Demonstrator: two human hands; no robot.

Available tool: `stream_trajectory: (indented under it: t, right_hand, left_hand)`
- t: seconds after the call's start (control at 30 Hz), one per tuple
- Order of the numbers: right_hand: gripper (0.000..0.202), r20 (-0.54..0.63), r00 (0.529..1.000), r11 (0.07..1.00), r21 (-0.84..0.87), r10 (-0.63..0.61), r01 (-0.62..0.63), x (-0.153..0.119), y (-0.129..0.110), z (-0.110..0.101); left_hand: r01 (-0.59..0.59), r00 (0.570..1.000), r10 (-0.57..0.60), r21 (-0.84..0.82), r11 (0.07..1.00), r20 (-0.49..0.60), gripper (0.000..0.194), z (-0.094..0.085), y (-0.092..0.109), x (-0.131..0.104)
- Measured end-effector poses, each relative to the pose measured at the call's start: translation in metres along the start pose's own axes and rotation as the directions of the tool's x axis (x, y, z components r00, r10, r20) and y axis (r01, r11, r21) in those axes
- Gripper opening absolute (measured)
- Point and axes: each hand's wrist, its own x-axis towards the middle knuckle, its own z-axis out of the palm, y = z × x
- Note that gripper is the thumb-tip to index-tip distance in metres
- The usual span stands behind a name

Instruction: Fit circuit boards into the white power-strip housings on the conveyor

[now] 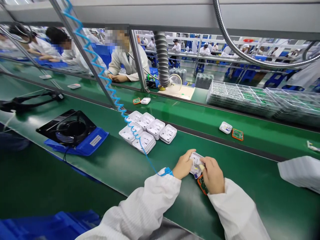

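My left hand [183, 165] grips the left edge of a small white plastic housing [196, 160], tilted with its open side up. Over the housing's right side, my right hand [213, 174] has its fingers closed, with a pale yellowish bit at the fingertips. I cannot make out what they pinch. An orange-edged green circuit board [202, 185] lies just below the housing, partly covered by my right hand. A blue wrist strap [166, 172] with a coiled blue cord [110, 85] circles my left wrist.
Stacked white housings [143, 141] stand left of my hands. A black fan [72, 126] rests on a blue bin [96, 141]. Past a dark rail, the green belt [185, 116] carries housing-and-board pairs. Clear trays [240, 96] are piled behind; a white stack [300, 173] stands right. A co-worker [128, 61] sits opposite.
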Motion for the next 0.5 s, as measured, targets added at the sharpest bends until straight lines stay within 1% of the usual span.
stream_trajectory:
  t: [0.1, 0.17, 0.23, 0.3, 0.37, 0.5]
  right_hand:
    - [0.024, -0.036, 0.999, 0.996, -0.084, -0.002, -0.001, 0.002, 0.005, 0.002]
    - [0.023, -0.035, 0.999, 0.995, -0.102, -0.009, 0.006, 0.003, 0.008, 0.001]
    - [0.021, -0.028, 0.999, 0.995, -0.103, -0.017, 0.014, 0.003, 0.009, 0.0]
    - [0.02, -0.015, 1.0, 0.994, -0.107, -0.027, 0.026, 0.004, 0.01, -0.002]
    - [0.02, 0.003, 0.999, 0.993, -0.114, -0.037, 0.037, 0.003, 0.011, -0.002]
    - [0.022, 0.034, 0.998, 0.989, -0.135, -0.061, 0.065, 0.002, 0.012, 0.0]
  left_hand:
    - [0.089, 0.989, -0.055, -0.245, 0.965, 0.141, 0.061, 0.009, 0.002, -0.006]
    - [0.13, 0.978, -0.056, -0.373, 0.919, 0.203, 0.063, 0.011, 0.002, -0.008]
    - [0.164, 0.969, -0.058, -0.452, 0.877, 0.238, 0.064, 0.011, 0.003, -0.009]
    - [0.182, 0.967, -0.067, -0.486, 0.855, 0.245, 0.063, 0.01, 0.004, -0.009]
    - [0.185, 0.971, -0.082, -0.485, 0.855, 0.226, 0.058, 0.01, 0.004, -0.008]
    - [0.165, 0.977, -0.094, -0.405, 0.899, 0.19, 0.046, 0.009, 0.001, -0.008]
